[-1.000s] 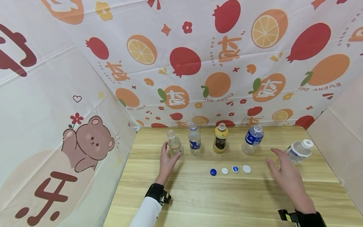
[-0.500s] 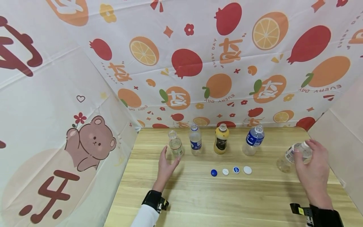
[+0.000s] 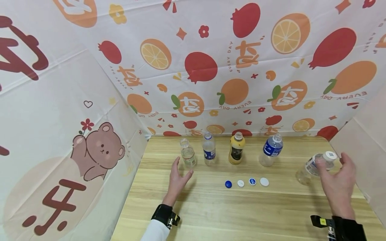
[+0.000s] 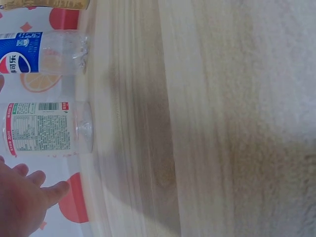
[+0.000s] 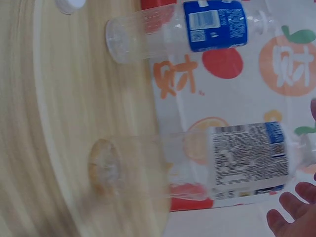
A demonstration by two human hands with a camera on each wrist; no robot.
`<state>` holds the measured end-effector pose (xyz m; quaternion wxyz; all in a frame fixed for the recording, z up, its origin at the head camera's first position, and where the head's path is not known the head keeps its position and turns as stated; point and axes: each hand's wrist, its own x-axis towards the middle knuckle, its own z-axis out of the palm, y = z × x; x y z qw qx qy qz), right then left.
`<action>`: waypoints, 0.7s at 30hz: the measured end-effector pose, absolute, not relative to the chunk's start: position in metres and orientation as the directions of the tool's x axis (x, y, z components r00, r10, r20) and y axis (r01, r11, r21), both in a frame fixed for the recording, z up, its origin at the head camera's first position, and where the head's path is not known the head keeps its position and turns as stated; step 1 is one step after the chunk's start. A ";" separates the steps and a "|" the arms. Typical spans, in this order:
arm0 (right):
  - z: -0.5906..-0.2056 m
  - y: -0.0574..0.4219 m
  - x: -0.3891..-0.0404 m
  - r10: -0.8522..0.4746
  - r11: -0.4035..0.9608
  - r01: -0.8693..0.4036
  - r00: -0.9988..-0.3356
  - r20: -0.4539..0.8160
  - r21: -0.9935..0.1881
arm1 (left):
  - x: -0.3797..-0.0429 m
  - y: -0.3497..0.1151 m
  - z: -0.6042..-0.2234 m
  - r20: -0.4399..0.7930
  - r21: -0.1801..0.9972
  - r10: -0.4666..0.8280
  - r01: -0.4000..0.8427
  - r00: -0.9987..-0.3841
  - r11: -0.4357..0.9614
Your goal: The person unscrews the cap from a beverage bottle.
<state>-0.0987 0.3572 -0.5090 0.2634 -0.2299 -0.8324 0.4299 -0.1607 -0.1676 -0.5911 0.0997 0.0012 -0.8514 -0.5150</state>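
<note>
My right hand [image 3: 340,187], thumb and fingers spread apart, is beside the upper part of a large clear bottle [image 3: 312,165] at the table's right. That bottle stands upright with a white cap [image 3: 330,155] on its neck. In the right wrist view its barcode label [image 5: 249,160] shows, with fingertips [image 5: 291,205] near the neck. My left hand [image 3: 176,184] is held just in front of a capless clear bottle [image 3: 189,157] at the far left, fingers spread and holding nothing. The left wrist view shows that bottle's printed label [image 4: 42,127] beyond the fingers.
Between the hands stand three uncapped bottles: a small blue-labelled one [image 3: 209,152], a yellow one [image 3: 236,150] and a larger blue-labelled one [image 3: 271,150]. In front lie a blue cap [image 3: 228,184] and white caps [image 3: 264,181] in a row. A fruit-print cloth [image 3: 232,67] hangs behind.
My right hand moved from the left of the capped bottle to its cap, then its fingers came off and spread to the right. My left hand drew back slightly from the leftmost bottle.
</note>
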 end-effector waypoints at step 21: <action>-0.541 0.360 -0.114 0.610 0.544 0.253 -0.774 0.170 -0.800 | -0.152 -0.164 -0.595 0.203 0.843 -0.078 0.134 -0.976 0.521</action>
